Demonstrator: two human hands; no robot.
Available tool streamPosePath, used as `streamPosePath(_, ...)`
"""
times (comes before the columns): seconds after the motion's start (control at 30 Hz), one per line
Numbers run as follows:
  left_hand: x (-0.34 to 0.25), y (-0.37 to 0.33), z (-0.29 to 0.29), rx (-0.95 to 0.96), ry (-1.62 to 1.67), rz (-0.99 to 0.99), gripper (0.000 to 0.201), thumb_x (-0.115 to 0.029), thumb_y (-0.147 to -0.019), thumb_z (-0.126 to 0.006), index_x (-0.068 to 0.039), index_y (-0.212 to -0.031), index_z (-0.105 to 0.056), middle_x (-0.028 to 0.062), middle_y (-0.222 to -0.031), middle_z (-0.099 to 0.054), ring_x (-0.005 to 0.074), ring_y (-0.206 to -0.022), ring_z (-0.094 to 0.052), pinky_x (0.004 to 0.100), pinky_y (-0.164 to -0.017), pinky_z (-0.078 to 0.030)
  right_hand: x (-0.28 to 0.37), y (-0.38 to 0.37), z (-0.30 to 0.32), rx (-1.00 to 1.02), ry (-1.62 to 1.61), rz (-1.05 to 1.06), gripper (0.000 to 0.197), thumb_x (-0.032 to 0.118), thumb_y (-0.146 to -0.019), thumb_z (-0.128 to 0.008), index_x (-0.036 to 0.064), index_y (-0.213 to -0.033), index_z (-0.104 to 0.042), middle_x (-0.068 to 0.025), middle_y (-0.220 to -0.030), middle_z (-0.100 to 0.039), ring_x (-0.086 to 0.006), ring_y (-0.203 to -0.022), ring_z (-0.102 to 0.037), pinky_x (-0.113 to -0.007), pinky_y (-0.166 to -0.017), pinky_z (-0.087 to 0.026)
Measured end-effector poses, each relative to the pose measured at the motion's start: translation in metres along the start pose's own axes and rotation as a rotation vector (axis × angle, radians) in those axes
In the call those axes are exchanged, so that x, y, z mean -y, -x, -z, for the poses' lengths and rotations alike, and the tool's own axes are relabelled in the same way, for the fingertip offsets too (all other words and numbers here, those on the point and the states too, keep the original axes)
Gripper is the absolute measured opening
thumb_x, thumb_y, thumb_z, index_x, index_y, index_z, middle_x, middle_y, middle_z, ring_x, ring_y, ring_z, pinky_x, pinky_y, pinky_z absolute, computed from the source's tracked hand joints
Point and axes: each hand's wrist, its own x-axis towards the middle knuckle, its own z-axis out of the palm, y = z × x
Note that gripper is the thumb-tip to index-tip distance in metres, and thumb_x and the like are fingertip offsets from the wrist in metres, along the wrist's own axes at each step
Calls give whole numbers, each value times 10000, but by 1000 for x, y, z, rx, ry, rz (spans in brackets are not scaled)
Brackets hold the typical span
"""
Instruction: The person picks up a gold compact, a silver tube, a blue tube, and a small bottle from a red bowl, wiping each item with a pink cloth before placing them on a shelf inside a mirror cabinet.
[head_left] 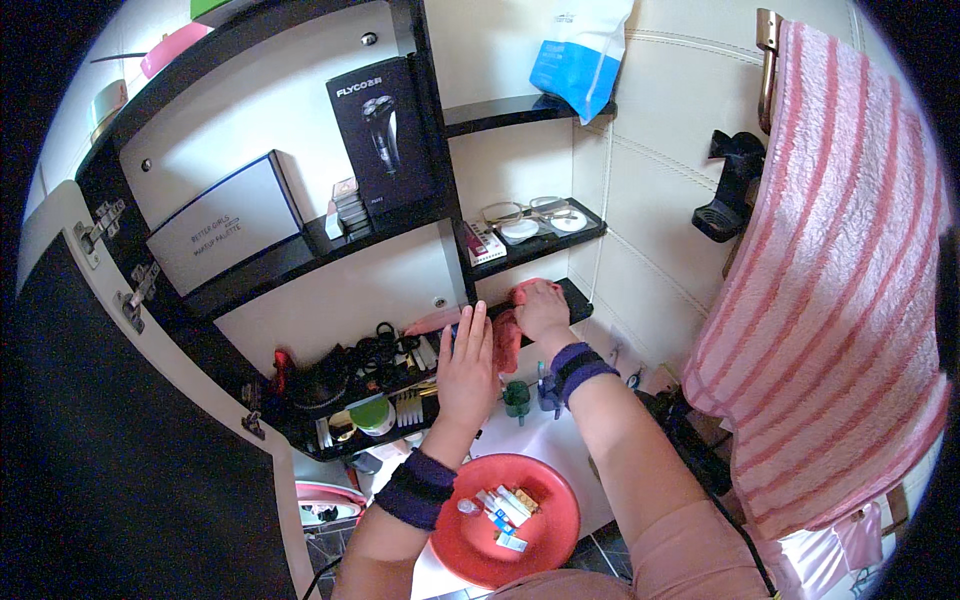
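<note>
The right hand [542,312] covers part of the cloth [508,345], so I can't tell how tightly its fingers grip, if at all. Left hand's [467,372] fingers are stretched out straight, palm side hidden. Count: one cloth, two dark wristbands [583,372], one red basin [465,545]. Cloth's pinkish-red, kinda bunched, drooping off the low black shelf [576,299].

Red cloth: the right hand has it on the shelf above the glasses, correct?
Not above: in the head view, the right hand has the red cloth on the shelf below the glasses.
</note>
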Motion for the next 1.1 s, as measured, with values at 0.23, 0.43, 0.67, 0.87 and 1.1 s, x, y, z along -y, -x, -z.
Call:
streamPosePath(0.23,1,0,3,85,-131,3,747,-181,-730,-674,7,-1403,-409,112,-1564,-214,238,-1446,-198,422,-1149,-213,-40,-16,-18,-246,47,-181,346,191,-846,-523,1,-1128,-586,-143,-1164,-570,-298,-1082,-533,-395,-942,-436)
streamPosePath(0.43,2,-1,2,42,-18,-8,686,-127,-719,-672,28,-1350,-452,160,-1534,-258,296,-1420,-254,461,-1136,-243,-29,-17,-27,-379,101,-194,429,200,-779,-568,-32,-1139,-569,-139,-1128,-557,-305,-1097,-499,-424,-954,-413)
streamPosePath(0.67,-2,0,3,25,50,-4,673,-144,-720,-693,15,-1336,-474,178,-1531,-257,315,-1427,-236,473,-1138,-228,-41,-25,1,84,111,-207,464,287,-795,-610,17,-1171,-579,-131,-1200,-559,-292,-1148,-504,-377,-977,-422)
streamPosePath(0.87,-9,3,3,29,94,1,663,-158,-723,-709,7,-1327,-489,184,-1526,-268,317,-1427,-237,467,-1132,-236,-39,-14,14,128,202,-151,387,226,-861,-546,91,-1224,-551,-111,-1253,-525,-284,-1163,-490,-399,-929,-460)
streamPosePath(1.1,-24,24,-14,74,241,7,644,-147,-757,-693,-6,-1344,-469,194,-1521,-266,356,-1422,-230,498,-1137,-233,3,24,39,302,68,-136,326,195,-885,-521,69,-1181,-573,-129,-1207,-568,-306,-1076,-579,-416,-855,-512)
